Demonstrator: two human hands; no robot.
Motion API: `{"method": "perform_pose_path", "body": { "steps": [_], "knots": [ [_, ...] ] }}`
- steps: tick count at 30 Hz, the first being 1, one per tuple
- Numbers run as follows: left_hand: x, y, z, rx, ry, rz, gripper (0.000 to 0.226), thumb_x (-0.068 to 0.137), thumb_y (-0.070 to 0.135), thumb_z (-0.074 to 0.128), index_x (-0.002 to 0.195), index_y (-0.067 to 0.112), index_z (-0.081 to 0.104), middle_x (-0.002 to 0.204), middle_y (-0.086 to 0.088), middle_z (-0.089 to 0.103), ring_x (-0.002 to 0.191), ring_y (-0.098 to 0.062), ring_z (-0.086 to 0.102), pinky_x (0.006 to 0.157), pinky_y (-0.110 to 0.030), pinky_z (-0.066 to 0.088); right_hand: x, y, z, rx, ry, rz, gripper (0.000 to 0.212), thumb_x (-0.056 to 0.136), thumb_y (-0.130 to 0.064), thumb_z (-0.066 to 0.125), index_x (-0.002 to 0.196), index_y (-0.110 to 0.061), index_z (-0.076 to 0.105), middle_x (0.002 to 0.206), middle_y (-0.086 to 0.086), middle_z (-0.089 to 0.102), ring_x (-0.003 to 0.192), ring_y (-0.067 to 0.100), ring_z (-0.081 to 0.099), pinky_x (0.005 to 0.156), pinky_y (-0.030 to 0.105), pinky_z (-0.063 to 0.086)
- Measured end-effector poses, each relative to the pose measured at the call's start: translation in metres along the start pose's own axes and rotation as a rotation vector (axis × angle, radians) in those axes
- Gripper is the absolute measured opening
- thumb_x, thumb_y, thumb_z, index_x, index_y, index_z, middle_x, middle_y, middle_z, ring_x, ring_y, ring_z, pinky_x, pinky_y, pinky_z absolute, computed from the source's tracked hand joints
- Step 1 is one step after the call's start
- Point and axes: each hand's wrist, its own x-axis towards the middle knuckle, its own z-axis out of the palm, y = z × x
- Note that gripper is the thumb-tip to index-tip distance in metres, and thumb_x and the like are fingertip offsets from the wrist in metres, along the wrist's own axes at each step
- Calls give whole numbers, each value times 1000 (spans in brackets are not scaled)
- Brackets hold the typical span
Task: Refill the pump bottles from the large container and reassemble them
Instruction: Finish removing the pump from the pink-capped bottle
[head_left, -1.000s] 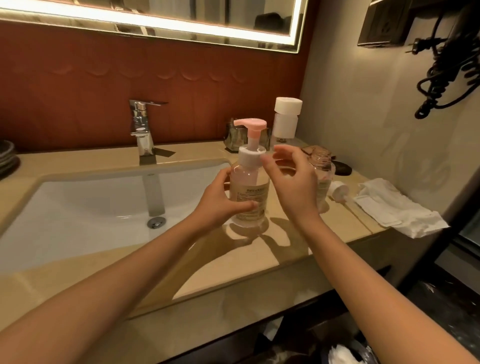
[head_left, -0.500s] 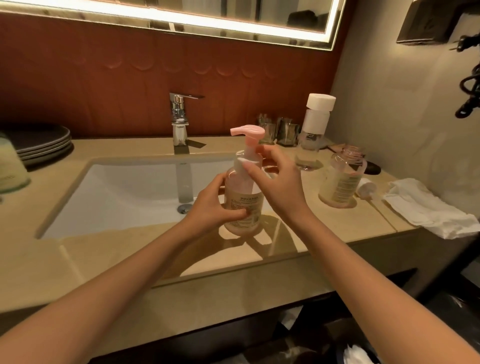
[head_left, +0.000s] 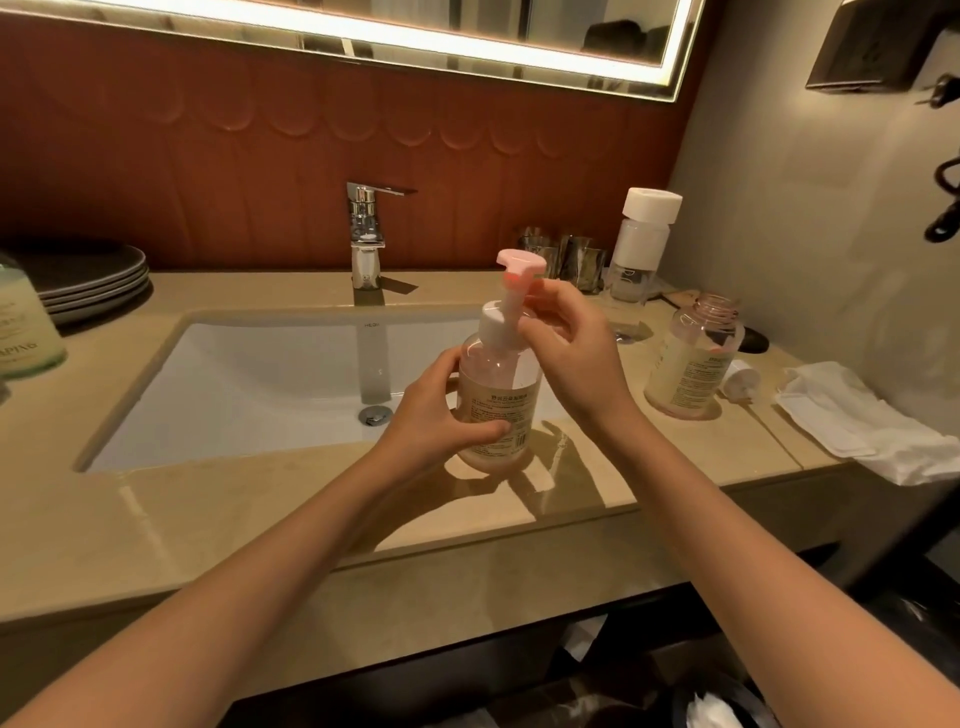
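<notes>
Left hand (head_left: 441, 410) grasps pump bottle (head_left: 498, 405) body; right hand (head_left: 566, 353) fingers curled round pump collar (head_left: 493, 325); uncapped bottle (head_left: 693, 364) at 3 o'clock.

Bathroom vanity, hotel-like.
Undermount sink (head_left: 249, 384) and chrome tap (head_left: 368, 236) at 12 o'clock; backlit mirror (head_left: 415, 31) above; wall hairdryer cord (head_left: 943, 202) at 2.

Dim warm rm; mirror LED strip (head_left: 395, 39) bright; countertop (head_left: 218, 525) glare; edges bent.

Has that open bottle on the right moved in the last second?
No. The open bottle still stands beside the white cap, left of the counter seam; only the view shifted.
</notes>
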Motion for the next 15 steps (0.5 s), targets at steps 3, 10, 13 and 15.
{"method": "perform_pose_path", "body": {
  "steps": [3,10,13,15],
  "knots": [
    [0,0,0,-2,2,-9,77,70,17,79,133,28,35,124,11,48,111,-4,43,80,-13,42,1,1,1,39,-6,27,33,90,-20,57,122,-16,54,113,-6,57,104,9,54,83,14,44],
    [-1,1,1,5,2,-15,76,72,16,78,134,28,35,125,12,46,111,-4,42,78,-11,42,3,3,3,-18,28,14,32,80,-30,70,104,-22,51,106,-4,57,89,3,53,67,-1,40],
    [-1,1,1,-14,1,-17,75,71,17,78,132,31,35,126,12,47,112,-5,44,82,-16,42,2,1,2,79,-9,40,35,86,-19,63,119,-21,51,107,-8,58,97,5,56,76,12,47],
    [-1,0,1,-26,0,-23,75,71,18,79,130,31,35,128,10,48,113,-6,44,84,-18,43,2,1,1,129,-31,71,41,90,-15,57,130,-18,48,114,-6,57,104,6,54,77,12,46]
  ]
}}
